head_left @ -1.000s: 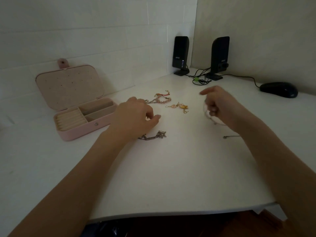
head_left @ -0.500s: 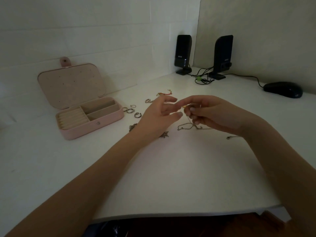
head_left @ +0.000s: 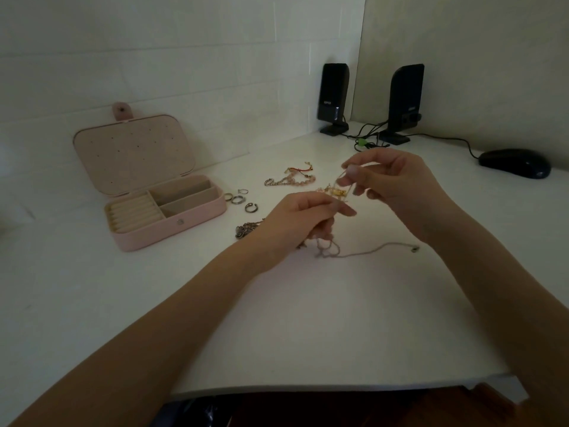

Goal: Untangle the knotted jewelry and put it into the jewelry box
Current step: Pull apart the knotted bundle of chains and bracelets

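Left hand (head_left: 295,217): fingers curled, pinching a thin chain (head_left: 363,252) above the tabletop (head_left: 308,318).
Right hand (head_left: 391,183): fingers pinched, apparently on the same chain's upper part.
Chain: knotted loops hang below the left hand; the tail trails right across the tabletop.
Jewelry box (head_left: 172,223): open, left of the hands.
Rings (head_left: 238,199): beside the box.

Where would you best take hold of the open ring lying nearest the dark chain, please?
Pinch the open ring across its band from above, thumb and forefinger on opposite sides. It lies flat on the table, apart from the other rings, so nothing blocks a straight descent.
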`<state>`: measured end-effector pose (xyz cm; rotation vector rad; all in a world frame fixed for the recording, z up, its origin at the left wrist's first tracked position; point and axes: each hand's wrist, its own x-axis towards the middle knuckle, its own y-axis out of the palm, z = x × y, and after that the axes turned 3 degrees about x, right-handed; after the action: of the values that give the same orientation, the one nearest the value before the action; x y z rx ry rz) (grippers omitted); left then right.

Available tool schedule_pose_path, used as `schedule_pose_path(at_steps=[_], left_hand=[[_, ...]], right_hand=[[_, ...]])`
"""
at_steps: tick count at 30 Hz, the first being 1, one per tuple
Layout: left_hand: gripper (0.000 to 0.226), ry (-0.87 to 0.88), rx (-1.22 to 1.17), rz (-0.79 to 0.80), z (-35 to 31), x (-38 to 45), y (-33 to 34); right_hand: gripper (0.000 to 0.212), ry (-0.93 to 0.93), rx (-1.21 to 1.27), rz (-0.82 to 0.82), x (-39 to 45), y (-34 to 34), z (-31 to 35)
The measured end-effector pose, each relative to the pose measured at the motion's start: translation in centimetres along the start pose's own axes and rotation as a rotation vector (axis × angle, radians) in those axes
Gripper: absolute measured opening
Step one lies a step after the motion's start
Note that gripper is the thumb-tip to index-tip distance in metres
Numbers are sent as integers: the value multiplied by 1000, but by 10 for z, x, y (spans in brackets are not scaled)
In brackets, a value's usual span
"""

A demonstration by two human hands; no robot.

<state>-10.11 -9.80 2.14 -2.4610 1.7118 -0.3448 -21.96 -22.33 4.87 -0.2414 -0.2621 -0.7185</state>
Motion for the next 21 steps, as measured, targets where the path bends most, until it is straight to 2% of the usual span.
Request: schedule_pose_path(at_steps=[4, 9, 12, 15, 21], left_hand=[[30, -12, 91, -43, 2, 0, -2], [24, 50, 338, -227, 8, 1, -3], [19, 43, 321, -350, 7, 5, -1], [13, 30, 307, -387, -5, 13, 8], [15, -58, 215, -443, -13, 44, 53]], right_hand=[[6, 47, 16, -296, 6, -12, -9], [9, 34, 88, -625, 12, -29, -18], [12, 46, 127, -764, 16, -40, -25], [12, 66, 76, -820, 26, -61, -28], [15, 85, -281, -742, 51, -117, -51]])
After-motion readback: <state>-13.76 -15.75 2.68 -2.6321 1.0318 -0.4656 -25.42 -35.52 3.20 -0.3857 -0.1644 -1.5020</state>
